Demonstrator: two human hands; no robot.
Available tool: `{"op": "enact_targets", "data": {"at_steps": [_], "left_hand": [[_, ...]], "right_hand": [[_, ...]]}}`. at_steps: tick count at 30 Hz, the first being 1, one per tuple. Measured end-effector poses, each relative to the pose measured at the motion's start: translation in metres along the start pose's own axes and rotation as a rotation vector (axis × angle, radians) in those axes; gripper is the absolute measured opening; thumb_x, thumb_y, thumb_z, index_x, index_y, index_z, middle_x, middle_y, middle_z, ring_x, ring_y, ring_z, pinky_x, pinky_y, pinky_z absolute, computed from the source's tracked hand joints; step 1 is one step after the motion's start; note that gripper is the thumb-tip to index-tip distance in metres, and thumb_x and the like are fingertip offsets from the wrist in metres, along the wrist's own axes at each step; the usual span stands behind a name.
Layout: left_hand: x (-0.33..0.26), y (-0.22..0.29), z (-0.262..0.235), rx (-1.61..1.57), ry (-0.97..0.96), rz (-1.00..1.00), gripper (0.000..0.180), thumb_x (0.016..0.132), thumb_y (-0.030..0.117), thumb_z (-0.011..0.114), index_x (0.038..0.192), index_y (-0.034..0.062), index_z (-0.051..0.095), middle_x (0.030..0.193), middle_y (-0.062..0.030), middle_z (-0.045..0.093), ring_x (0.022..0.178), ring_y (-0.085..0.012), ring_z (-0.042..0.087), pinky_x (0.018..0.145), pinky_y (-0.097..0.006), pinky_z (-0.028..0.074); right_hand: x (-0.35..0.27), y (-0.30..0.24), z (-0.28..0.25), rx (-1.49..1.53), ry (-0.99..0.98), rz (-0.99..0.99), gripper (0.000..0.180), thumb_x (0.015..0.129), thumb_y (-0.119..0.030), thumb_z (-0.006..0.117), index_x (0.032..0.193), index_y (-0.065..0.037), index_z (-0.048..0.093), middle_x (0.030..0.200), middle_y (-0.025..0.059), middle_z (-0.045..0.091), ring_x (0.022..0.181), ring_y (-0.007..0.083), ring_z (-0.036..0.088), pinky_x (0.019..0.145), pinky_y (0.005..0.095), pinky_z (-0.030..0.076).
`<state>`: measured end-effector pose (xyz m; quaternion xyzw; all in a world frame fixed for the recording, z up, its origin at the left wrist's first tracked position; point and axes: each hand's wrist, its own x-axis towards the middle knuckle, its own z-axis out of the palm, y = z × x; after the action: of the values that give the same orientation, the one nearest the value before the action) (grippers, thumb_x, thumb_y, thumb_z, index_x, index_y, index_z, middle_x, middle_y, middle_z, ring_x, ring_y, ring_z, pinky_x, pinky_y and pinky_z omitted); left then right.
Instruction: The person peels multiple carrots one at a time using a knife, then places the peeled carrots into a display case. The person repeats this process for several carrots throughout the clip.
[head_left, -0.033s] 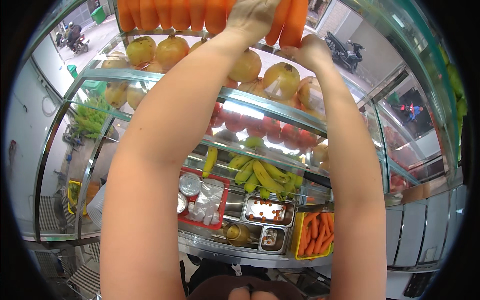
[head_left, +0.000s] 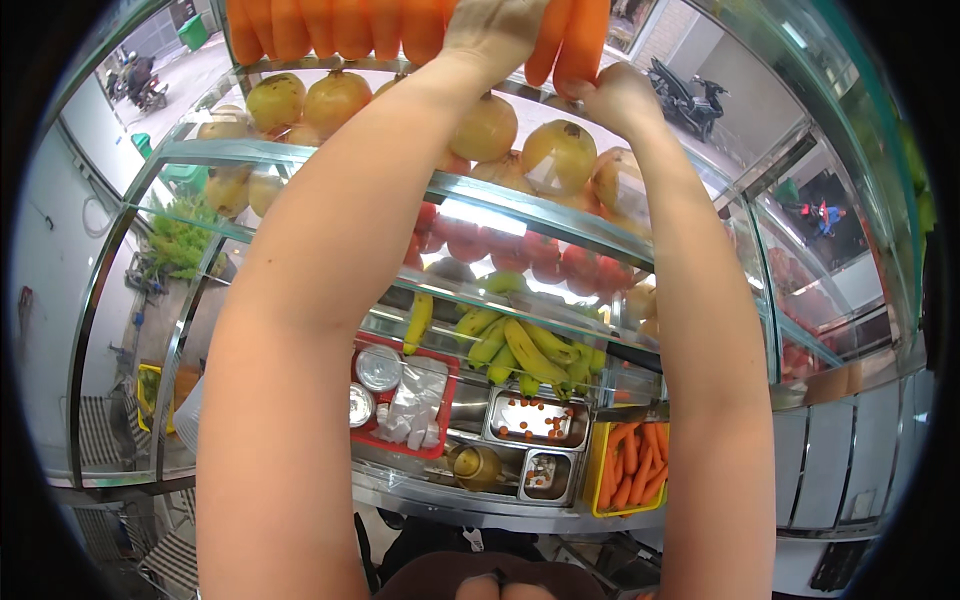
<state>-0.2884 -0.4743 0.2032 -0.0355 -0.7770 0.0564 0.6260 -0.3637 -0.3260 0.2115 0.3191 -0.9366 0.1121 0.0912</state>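
A row of large orange carrots (head_left: 335, 28) stands upright along the top shelf, their upper ends cut off by the picture's edge. Both my arms reach up over the glass case. My left hand (head_left: 497, 38) is against the front of the row, with its fingers hidden at the upper edge. At the right end of the row, my right hand (head_left: 622, 100) has its fingers curled at the lower tip of the last carrot (head_left: 580, 58). Just beneath my hands, yellow-green pomegranates (head_left: 560, 158) fill the shelf below.
Lower shelves hold red round fruits (head_left: 545, 258) and bananas (head_left: 530, 350). Beneath are a red tray (head_left: 448, 400) with tubs and a plastic bag, steel pans (head_left: 582, 430), and a yellow basket (head_left: 600, 500) of carrots. Glass panes and metal rails (head_left: 540, 217) surround my arms.
The last carrot's lower tip sits slightly lower, and my right hand has shifted a little up along its side. My left hand stays on the row. The whole view has moved slightly.
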Motion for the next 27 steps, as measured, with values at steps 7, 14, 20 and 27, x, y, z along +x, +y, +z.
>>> {"op": "enact_targets", "data": {"at_steps": [7, 14, 20, 27], "left_hand": [[-0.004, 0.002, 0.002, 0.177, -0.075, 0.007, 0.053, 0.079, -0.001, 0.042, 0.131, 0.0078, 0.04, 0.133, -0.0229, 0.038, 0.116, -0.0314, 0.045, 0.097, -0.041, 0.034], [0.01, 0.01, -0.013, 0.166, -0.099, 0.076, 0.055, 0.072, -0.003, 0.046, 0.127, -0.0007, 0.042, 0.125, -0.025, 0.043, 0.114, -0.0346, 0.045, 0.092, -0.042, 0.037], [0.017, 0.053, -0.081, 0.097, -0.461, -0.239, 0.041, 0.079, 0.003, 0.047, 0.119, 0.0092, 0.053, 0.129, -0.0098, 0.047, 0.105, -0.0295, 0.054, 0.088, -0.035, 0.044], [-0.08, 0.149, -0.199, -0.626, 0.254, -0.364, 0.024, 0.085, -0.01, 0.046, 0.109, -0.0043, 0.047, 0.106, -0.0142, 0.053, 0.093, -0.0175, 0.054, 0.078, -0.026, 0.046]], "right_hand": [[-0.008, -0.003, 0.008, 0.041, 0.082, 0.122, 0.052, 0.072, -0.051, 0.066, 0.1, -0.007, 0.065, 0.1, 0.0134, 0.064, 0.095, 0.0277, 0.062, 0.079, 0.0353, 0.05], [-0.011, 0.001, 0.009, 0.115, 0.149, 0.069, 0.055, 0.073, -0.051, 0.065, 0.097, -0.002, 0.064, 0.097, 0.0178, 0.064, 0.093, 0.0291, 0.062, 0.08, 0.0388, 0.048], [-0.026, -0.005, -0.019, 0.089, 0.064, -0.038, 0.057, 0.068, -0.055, 0.069, 0.094, -0.004, 0.065, 0.094, 0.0137, 0.065, 0.088, 0.0277, 0.063, 0.076, 0.0368, 0.049], [-0.131, -0.03, -0.062, 0.106, 0.285, -0.291, 0.033, 0.07, -0.037, 0.069, 0.084, -0.008, 0.067, 0.077, 0.0076, 0.066, 0.072, 0.0238, 0.064, 0.059, 0.0373, 0.05]]}}
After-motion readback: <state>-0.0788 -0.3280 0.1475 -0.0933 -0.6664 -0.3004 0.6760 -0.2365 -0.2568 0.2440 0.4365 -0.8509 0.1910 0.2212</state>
